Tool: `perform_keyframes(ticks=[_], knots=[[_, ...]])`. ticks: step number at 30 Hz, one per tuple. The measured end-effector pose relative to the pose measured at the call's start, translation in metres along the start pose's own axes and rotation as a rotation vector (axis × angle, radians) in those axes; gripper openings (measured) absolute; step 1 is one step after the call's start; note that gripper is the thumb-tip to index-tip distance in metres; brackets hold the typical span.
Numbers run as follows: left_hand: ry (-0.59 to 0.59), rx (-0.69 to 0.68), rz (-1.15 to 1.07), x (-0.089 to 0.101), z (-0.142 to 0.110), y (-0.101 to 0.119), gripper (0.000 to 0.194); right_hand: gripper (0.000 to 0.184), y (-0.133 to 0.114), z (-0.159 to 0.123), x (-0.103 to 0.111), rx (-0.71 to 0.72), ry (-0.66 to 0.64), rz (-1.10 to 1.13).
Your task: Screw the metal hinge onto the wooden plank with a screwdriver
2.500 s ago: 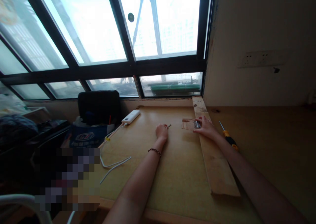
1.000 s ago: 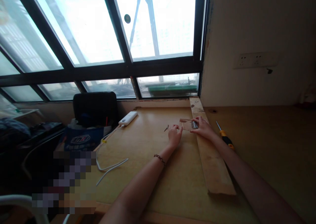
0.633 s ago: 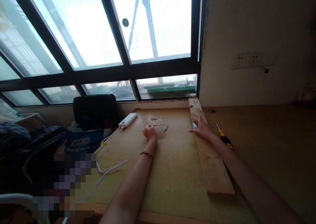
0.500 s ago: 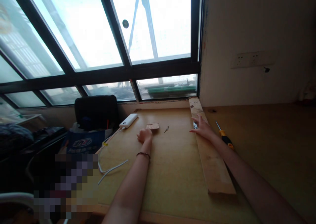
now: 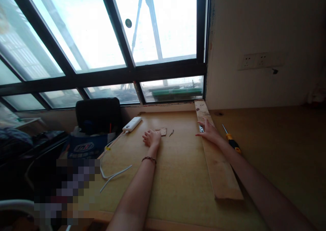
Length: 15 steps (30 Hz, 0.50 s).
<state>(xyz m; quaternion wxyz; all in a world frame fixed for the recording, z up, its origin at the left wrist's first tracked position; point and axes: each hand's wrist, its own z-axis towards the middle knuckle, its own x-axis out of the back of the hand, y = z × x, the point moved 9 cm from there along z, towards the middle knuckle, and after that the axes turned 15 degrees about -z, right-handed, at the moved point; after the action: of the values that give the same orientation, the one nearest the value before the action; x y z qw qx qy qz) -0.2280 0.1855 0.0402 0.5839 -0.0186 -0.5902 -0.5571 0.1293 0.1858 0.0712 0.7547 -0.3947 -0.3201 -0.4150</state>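
Observation:
My left hand (image 5: 152, 138) rests palm down on the tabletop with its fingers bent and apart. A small flat wooden piece (image 5: 163, 132) with small holes lies against the far right side of this hand, which partly covers it. Just right of it are a few screws (image 5: 171, 133). My right hand (image 5: 209, 131) lies over a long wooden board (image 5: 221, 171), thumb and fingers on either side of a small silver metal plate (image 5: 201, 129), holding it against the board. Part of the plate is hidden under the fingers.
A yellow-and-black screwdriver (image 5: 233, 143) lies right of the board. At the table's left edge is a white power bank (image 5: 132, 124) with a white cable (image 5: 115, 174). A black chair (image 5: 98, 114) and a blue bag (image 5: 86, 146) stand beyond that edge. Windows and a wall border the table (image 5: 183, 176).
My left hand has shifted slightly right and its fingers have spread. The small wooden piece has slid a little to the right and turned. My right hand, plate and board stay put.

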Motion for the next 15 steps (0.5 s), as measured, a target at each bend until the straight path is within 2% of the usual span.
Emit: perform_keyframes(ticks=[3, 9, 13, 15], knots=[[-0.081, -0.07, -0.005, -0.009, 0.0, 0.005, 0.041, 0.099, 0.0, 0.0, 0.002, -0.003, 0.008, 0.005], [-0.15, -0.107, -0.061, -0.015, -0.002, 0.007, 0.035, 0.094, -0.002, -0.001, 0.003, -0.026, 0.015, 0.036], [-0.025, -0.142, -0.124, 0.002, -0.004, 0.014, 0.039, 0.077, -0.004, -0.004, 0.022, -0.017, 0.126, 0.13], [0.044, -0.246, -0.187, 0.015, -0.013, 0.028, 0.039, 0.063, 0.007, -0.012, 0.039, -0.077, 0.228, 0.179]])
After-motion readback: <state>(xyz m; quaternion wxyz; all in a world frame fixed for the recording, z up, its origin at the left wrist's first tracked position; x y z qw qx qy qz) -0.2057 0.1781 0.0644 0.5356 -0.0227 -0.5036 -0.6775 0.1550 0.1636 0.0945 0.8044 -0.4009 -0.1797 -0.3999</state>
